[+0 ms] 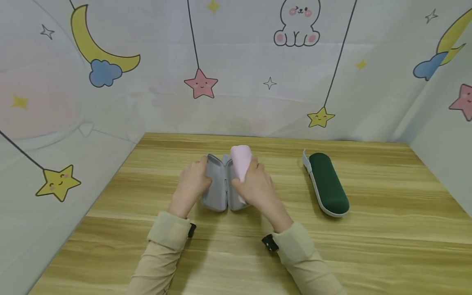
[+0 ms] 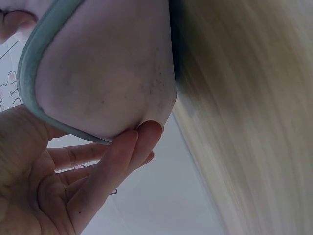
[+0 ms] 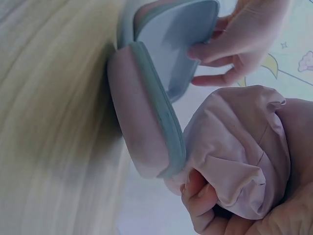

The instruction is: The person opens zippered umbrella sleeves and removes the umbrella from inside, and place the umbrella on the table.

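Note:
An unfolded case [image 1: 215,188] with a grey lining and pinkish outside stands on the table, its two halves spread apart at the hinge. My left hand [image 1: 191,182] pinches the rim of the left half, thumb inside and fingers outside. In the right wrist view, my left hand [image 3: 247,44] shows beyond the case [image 3: 139,112]. A pale pink folded umbrella [image 1: 241,159], its fabric gathered in creases [image 3: 234,147], is gripped by my right hand [image 1: 258,186]. It is tilted over the case's right half, partly covering it. From the frames I cannot tell whether it touches the lining.
A dark green elongated case [image 1: 329,182] with a pale rim and strap lies closed to the right. The wooden table [image 1: 387,246] ends at a patterned cloth backdrop [image 1: 250,110], with cloth walls at both sides.

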